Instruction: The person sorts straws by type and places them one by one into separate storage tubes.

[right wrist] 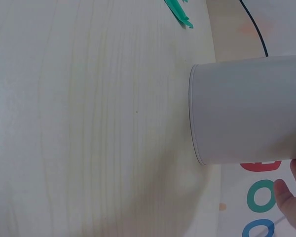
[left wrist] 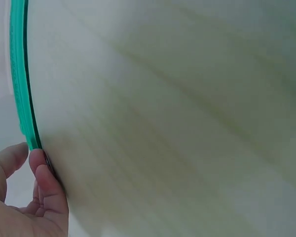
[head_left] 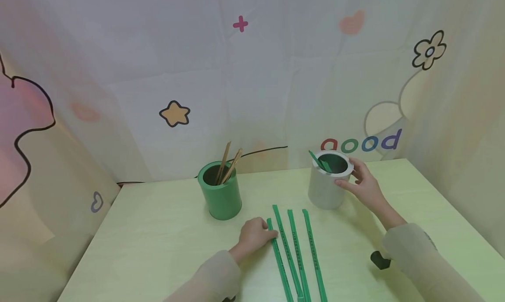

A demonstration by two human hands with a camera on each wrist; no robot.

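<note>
My left hand pinches the far end of the leftmost green wrapped straw between thumb and fingers, low over the table. The left wrist view shows that straw running up from the fingertips. Several like it, long, thin and printed, lie side by side to its right. My right hand holds the white cup near its rim, thumb in front and fingers at the far right side. Green pieces stick up in that cup, their lower ends hidden. In the right wrist view, the cup's side and some fingers show.
A green cup with several brown sticks in it stands left of the white one. A small black object shows beside the right sleeve. Behind the pale wooden table hangs a printed cloth.
</note>
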